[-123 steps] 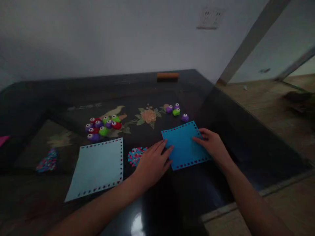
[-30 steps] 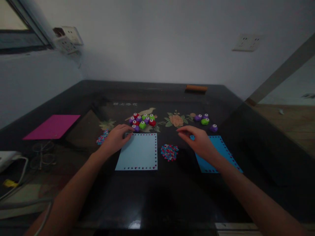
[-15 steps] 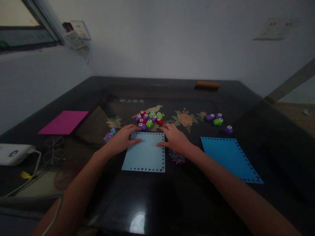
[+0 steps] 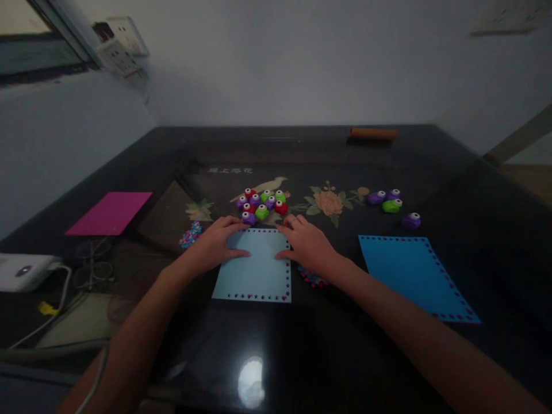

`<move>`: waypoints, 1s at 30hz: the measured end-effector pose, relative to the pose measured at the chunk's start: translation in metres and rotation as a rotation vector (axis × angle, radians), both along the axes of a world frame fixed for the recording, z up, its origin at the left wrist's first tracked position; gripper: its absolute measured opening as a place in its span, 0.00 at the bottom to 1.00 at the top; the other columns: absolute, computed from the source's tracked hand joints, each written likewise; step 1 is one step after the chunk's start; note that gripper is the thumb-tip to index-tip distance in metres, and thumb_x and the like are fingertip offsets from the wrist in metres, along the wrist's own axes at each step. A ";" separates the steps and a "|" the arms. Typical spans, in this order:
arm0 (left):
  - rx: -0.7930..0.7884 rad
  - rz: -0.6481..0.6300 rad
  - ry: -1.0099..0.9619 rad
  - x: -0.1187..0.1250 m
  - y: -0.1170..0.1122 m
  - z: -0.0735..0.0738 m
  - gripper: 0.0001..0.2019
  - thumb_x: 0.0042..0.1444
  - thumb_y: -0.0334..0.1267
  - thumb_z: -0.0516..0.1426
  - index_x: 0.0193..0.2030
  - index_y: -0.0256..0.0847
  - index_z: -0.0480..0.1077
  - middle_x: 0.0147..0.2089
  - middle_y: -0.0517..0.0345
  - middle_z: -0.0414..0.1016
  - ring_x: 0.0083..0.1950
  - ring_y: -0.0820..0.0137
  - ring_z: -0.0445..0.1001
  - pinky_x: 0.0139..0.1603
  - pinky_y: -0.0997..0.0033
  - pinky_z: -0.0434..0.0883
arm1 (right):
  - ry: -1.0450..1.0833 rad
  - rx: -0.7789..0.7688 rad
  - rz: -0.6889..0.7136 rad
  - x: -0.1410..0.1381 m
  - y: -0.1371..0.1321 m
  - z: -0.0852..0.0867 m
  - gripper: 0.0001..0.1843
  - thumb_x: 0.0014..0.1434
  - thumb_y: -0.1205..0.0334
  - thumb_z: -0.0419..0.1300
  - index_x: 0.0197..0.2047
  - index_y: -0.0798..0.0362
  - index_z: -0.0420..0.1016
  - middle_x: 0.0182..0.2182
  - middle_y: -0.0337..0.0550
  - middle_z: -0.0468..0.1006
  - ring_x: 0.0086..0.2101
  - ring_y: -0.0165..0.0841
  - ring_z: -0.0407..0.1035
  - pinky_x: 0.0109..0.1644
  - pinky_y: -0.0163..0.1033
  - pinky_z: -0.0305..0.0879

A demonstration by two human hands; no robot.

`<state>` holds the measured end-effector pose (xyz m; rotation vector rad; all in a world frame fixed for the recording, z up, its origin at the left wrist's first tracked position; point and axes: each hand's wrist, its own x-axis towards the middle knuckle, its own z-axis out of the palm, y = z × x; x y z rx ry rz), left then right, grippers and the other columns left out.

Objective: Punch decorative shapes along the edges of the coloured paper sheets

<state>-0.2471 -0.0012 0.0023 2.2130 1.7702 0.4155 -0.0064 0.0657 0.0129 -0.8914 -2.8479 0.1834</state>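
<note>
A pale blue sheet of paper (image 4: 253,273) lies flat in front of me, with small dark marks along its top, right and bottom edges. My left hand (image 4: 222,244) rests over its upper left part, thumb on the sheet and fingers at the top edge. Over the upper right part lies my right hand (image 4: 304,241), a ring on one finger. Thumb and fingers are apart on both hands. Just beyond the sheet sit several red, green and purple craft punches (image 4: 261,212) with round white tops. Small coloured bits (image 4: 190,234) lie left of my left hand, more bits (image 4: 313,277) under my right wrist.
A brighter blue sheet (image 4: 405,276) with a marked border lies at the right, several more punches (image 4: 391,205) behind it. On the left are a pink sheet (image 4: 111,213) and a white device (image 4: 26,271) with a cable. A brown roll (image 4: 373,134) sits near the wall.
The view has shifted slightly, so the right-hand items appear farther right. Both hands keep nearly the same place on the pale blue paper.
</note>
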 end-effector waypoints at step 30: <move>-0.140 0.274 -0.398 -0.001 0.001 0.019 0.17 0.44 0.45 0.62 0.39 0.38 0.69 0.35 0.58 0.73 0.33 0.67 0.71 0.34 0.69 0.68 | 0.171 -0.266 -0.047 -0.001 -0.003 0.003 0.22 0.50 0.62 0.66 0.48 0.57 0.68 0.46 0.52 0.74 0.47 0.43 0.66 0.47 0.45 0.63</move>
